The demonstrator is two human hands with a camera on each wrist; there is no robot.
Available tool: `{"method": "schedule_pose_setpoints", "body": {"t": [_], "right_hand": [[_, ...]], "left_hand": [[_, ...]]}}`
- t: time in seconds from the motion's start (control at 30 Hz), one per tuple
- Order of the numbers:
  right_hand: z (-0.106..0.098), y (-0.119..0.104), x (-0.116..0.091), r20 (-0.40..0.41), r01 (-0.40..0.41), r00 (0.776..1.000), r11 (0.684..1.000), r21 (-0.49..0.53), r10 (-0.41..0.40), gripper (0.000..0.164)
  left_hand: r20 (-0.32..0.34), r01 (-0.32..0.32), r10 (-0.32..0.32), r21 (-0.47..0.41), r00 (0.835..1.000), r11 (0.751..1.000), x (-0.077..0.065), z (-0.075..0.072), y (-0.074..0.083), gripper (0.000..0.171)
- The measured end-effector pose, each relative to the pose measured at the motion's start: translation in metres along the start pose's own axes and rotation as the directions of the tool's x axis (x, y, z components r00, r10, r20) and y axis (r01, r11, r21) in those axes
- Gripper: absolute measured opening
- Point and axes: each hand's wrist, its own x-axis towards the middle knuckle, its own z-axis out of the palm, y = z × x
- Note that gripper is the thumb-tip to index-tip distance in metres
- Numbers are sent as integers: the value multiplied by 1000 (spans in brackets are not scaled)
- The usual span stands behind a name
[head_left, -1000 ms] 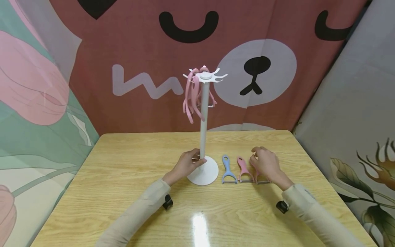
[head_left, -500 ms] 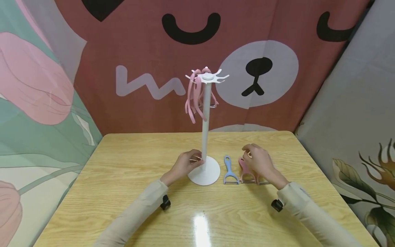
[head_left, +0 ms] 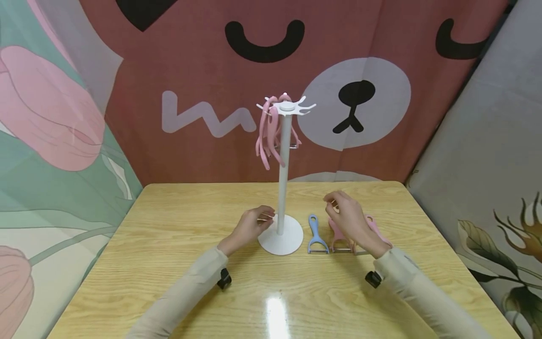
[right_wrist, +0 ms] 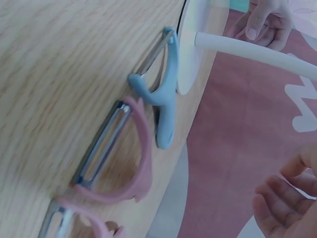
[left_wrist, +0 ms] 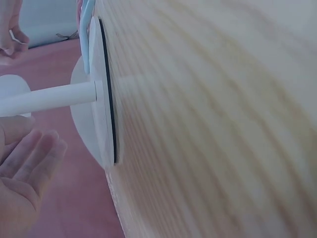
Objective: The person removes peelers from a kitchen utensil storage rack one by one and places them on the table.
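A white stand (head_left: 283,179) with a round base and a forked top rises from the table. Several pink peelers (head_left: 274,129) hang from the left and back prongs of its top. My left hand (head_left: 251,225) hovers beside the pole's foot, fingers bent loosely and apart from it in the left wrist view. A blue peeler (head_left: 314,234) lies to the right of the base, and then come a pink peeler (right_wrist: 146,163) and another pink peeler (right_wrist: 91,215). Over these pink ones my right hand (head_left: 348,216) is raised with loosely curled fingers and nothing in them, partly hiding them.
The wood-grain table (head_left: 178,263) stands against a red bear-print cloth (head_left: 203,160). Printed cloths hang along the left and right sides as well. A dark wrist camera (head_left: 225,279) is strapped on the left wrist, another dark camera (head_left: 373,279) on the right.
My right hand has moved left and slightly up, from the rightmost pink peeler towards the blue one. My left hand has drawn back a little from the pole. The peelers stay where they lay.
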Motion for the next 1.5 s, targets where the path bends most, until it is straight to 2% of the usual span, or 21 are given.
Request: {"method": "schedule_pose_setpoints", "body": {"t": [0.2, 0.47, 0.9, 1.03, 1.23, 1.37, 1.5], "right_hand": [[4, -10, 8, -97, 70, 993, 996, 62, -64, 12], [11, -22, 17, -171, 141, 978, 983, 116, -120, 9], [23, -46, 26, -188, 226, 965, 949, 222, -186, 9], [28, -52, 27, -204, 242, 960, 939, 245, -194, 13], [36, -64, 29, -181, 217, 969, 926, 309, -166, 29], [40, -70, 30, -170, 204, 973, 923, 328, -155, 33], [44, -71, 29, -146, 179, 980, 924, 338, -137, 35]], "left_hand": [[-34, 2, -1, 31, 999, 1000, -2, -5, -1, 22], [-104, -46, 49, 33, 993, 998, -2, -11, -3, 17], [-189, -97, 112, 84, 976, 992, 2, -16, -4, 14], [-191, -124, 145, 115, 971, 986, 2, -17, -4, 14], [-185, -139, 165, 147, 969, 979, 2, -19, -3, 14], [-188, -164, 193, 159, 963, 974, 2, -19, -3, 15], [-179, -145, 171, 150, 969, 978, 2, -20, -3, 14]]}}
